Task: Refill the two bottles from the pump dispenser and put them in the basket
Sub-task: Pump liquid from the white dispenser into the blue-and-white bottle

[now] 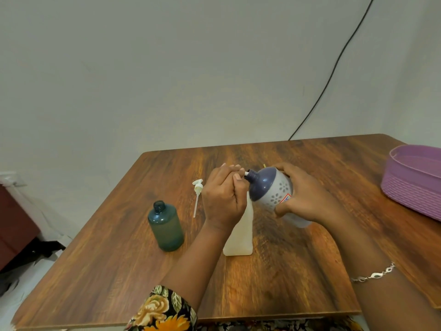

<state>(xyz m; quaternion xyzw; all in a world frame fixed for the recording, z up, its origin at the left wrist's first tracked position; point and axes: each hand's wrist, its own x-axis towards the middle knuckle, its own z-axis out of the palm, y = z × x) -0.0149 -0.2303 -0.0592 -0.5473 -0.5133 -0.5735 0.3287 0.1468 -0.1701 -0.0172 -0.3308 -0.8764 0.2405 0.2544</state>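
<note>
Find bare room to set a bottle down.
Free: the far strip behind the left hand; the stretch between the right hand's blue-topped grey dispenser and the purple woven basket. Crowded: centre, round the teal plastic bottle, white pump head, white plastic bottle.

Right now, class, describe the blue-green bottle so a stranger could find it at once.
Start at the wooden table. On its left half, left of the person's left hand, the blue-green bottle stands upright. Unlike the white bottle beside it, it is tinted and see-through, with an open neck.
</note>
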